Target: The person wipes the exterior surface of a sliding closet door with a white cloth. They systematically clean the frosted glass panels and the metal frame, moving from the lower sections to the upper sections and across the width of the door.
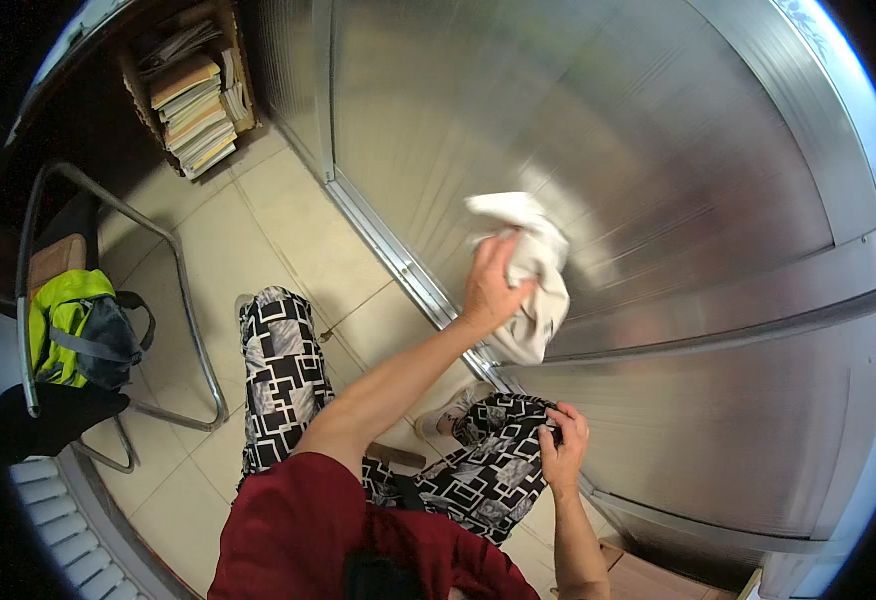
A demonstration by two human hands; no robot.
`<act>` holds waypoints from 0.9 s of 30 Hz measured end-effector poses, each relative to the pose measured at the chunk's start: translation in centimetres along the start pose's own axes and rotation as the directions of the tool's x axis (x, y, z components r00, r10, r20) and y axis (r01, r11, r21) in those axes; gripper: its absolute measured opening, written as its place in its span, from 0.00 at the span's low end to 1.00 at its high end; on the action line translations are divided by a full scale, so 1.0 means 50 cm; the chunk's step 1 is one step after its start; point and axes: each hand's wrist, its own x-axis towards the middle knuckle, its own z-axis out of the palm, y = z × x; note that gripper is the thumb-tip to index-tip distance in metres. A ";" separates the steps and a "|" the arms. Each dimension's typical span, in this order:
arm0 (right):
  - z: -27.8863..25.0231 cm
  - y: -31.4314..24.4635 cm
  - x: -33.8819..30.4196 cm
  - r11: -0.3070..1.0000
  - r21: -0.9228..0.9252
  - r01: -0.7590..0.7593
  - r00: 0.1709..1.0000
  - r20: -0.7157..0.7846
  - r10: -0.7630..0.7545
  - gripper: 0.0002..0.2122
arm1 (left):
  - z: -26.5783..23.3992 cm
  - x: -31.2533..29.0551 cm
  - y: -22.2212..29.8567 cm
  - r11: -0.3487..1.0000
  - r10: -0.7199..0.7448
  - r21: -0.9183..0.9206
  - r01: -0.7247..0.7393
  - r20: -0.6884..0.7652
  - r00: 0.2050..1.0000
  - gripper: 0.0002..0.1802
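Observation:
My left hand [496,285] is closed on a crumpled white cloth [538,262], which is slightly blurred. Behind the cloth stands a ribbed translucent panel [678,180] in a metal frame; the cloth is against or very near it, and I cannot tell which. Its lower end hangs by the metal frame rail. On my right knee, covered by black-and-white patterned trousers [483,470], rests my right hand [563,445]. The fingers there are slightly bent over the fabric, with nothing held in them.
At left is a metal-tubed chair [183,300] with a yellow-green and grey bag [83,330] on it. A cardboard box [148,125] of stacked papers stands at far left. Light tiles [308,235] cover the floor, edged by a metal track [398,260] below the panel.

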 end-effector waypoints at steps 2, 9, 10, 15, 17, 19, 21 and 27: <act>0.009 -0.011 0.004 1.000 -0.003 -0.025 0.999 -0.025 0.024 0.14 | -0.043 0.032 0.078 0.959 0.281 0.025 -0.283 0.067 0.957 0.37; 0.016 -0.017 0.042 0.999 -0.018 0.031 1.000 0.001 -0.031 0.13 | -0.099 0.268 -0.007 0.999 0.049 0.026 -0.042 -0.475 0.878 0.39; 0.020 -0.020 0.048 0.999 -0.017 0.037 0.999 0.017 -0.037 0.13 | -0.096 0.266 -0.044 0.989 -0.062 -0.147 -0.004 -0.443 0.895 0.42; 0.022 -0.019 0.087 0.997 -0.020 0.077 0.994 0.081 -0.075 0.12 | 0.002 0.142 -0.210 0.612 -0.582 -0.726 0.314 -0.145 0.801 0.32; 0.031 -0.016 0.101 0.997 -0.015 0.077 0.992 0.105 -0.075 0.12 | 0.023 0.103 -0.202 0.298 -0.716 -0.893 0.336 0.023 0.697 0.29; 0.033 -0.007 0.102 0.998 -0.016 0.066 0.990 0.124 -0.063 0.12 | 0.043 0.102 -0.132 0.587 -0.620 -0.721 0.368 -0.108 0.777 0.33; 0.039 0.013 0.099 1.000 -0.001 0.030 0.992 0.126 -0.030 0.12 | 0.064 0.128 -0.020 0.939 -0.268 -0.298 0.169 -0.331 0.905 0.34; 0.050 0.042 0.097 1.000 -0.005 -0.010 0.989 0.148 0.011 0.12 | 0.011 0.264 0.120 0.930 0.364 0.065 -0.363 -0.319 0.875 0.41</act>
